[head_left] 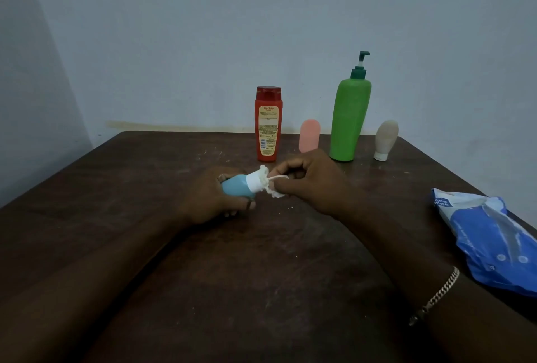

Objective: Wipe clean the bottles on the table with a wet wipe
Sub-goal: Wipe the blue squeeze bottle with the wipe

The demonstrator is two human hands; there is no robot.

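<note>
While left hand (210, 198) grips blue bottle (236, 190), cap (255, 183) points toward 3 o'clock, where right hand (315, 185) pinches wipe (274, 186) against it.

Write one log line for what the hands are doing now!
left hand: holds blue bottle | right hand: pinches wipe at cap | pack: at right

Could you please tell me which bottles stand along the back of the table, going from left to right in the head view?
From the left: red bottle → pink bottle → green pump bottle → beige bottle.
</note>
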